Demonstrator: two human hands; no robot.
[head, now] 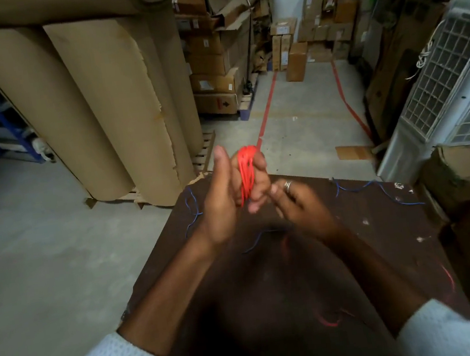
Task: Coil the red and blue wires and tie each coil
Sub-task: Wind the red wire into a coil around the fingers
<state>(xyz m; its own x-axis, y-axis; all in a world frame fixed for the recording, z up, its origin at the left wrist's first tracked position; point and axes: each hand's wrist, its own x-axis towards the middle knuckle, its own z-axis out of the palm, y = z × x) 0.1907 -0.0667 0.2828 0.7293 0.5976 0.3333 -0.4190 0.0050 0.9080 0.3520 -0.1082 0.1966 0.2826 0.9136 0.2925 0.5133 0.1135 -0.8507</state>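
Note:
A red wire coil (246, 173) is wound around the fingers of my left hand (226, 191), which is raised above the far edge of the dark table (386, 247). Just to the right and slightly lower is my right hand (296, 202), blurred by motion, with its fingers curled; a loose red strand (330, 322) trails blurred over the table near me. Whether the right hand pinches that strand cannot be told. The thin blue wire (378, 188) lies loose across the table, with another loop (191, 210) at the left edge.
Big brown paper rolls (104, 105) stand on pallets to the left. Stacked cardboard boxes (210, 46) fill the back. A white air cooler (448, 84) stands at the right. The concrete floor (42, 248) lies left of the table.

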